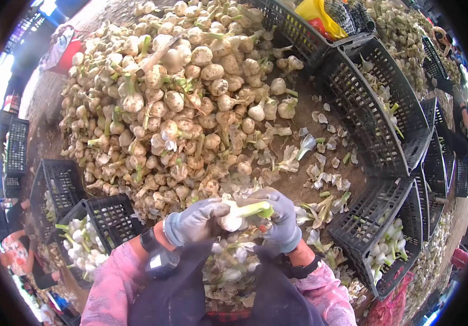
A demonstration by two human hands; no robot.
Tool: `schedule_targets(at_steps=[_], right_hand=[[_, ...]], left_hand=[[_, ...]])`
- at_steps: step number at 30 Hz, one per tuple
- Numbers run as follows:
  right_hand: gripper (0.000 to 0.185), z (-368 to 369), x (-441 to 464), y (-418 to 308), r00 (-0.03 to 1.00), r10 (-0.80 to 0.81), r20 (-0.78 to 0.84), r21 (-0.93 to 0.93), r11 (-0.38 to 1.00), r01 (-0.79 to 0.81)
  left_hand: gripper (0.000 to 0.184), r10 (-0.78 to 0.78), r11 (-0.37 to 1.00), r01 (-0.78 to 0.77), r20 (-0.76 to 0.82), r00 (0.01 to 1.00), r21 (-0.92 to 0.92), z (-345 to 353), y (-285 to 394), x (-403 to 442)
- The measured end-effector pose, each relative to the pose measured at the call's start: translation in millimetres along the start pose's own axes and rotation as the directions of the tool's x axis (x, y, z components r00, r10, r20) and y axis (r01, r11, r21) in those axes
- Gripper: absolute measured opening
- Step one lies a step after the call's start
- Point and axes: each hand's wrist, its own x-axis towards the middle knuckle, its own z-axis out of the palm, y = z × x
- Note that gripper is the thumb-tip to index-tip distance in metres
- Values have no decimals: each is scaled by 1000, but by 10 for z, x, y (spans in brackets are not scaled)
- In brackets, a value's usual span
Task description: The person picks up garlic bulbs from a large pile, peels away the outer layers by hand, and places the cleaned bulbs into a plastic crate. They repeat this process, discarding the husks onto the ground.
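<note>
Between my two gloved hands is a white garlic bulb with a thick pale-green stem pointing to the right. My left hand, in a grey glove, is closed around the bulb's left side. On the stem side, my right hand is closed, its fingers curled by the stem's end. A small reddish bit shows under its thumb; what it belongs to is not clear. Just beyond both hands rises a large pile of soil-stained garlic. Peeled skins lie below the hands, between my legs.
Black crates holding cleaned garlic stand at left and right. Another black crate leans farther up on the right. Loose garlic skins litter the ground. A red bucket is at upper left; other people are at both edges.
</note>
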Motion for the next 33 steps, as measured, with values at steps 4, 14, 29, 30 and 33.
schedule_targets(at_steps=[4,14,29,30,33], right_hand=[[38,-77,106,98,996,52,75,167,984,-64],[17,215,-68,-142,854,480,-200,301,859,-413],[14,156,-117,-339,719,692,65,774,420,-473],[14,163,-138,-322,694,714,95,824,334,-457],[16,206,-207,-226,636,766,93,955,113,-276]], left_hand=[[48,-195,952,199,-39,980,234,72,23,43],[75,670,573,-320,-207,713,754,-362,-398,346],[55,460,722,-374,1,888,582,65,-34,96],[57,435,733,-364,14,900,576,98,-6,81],[64,398,695,-317,22,917,645,162,52,34]])
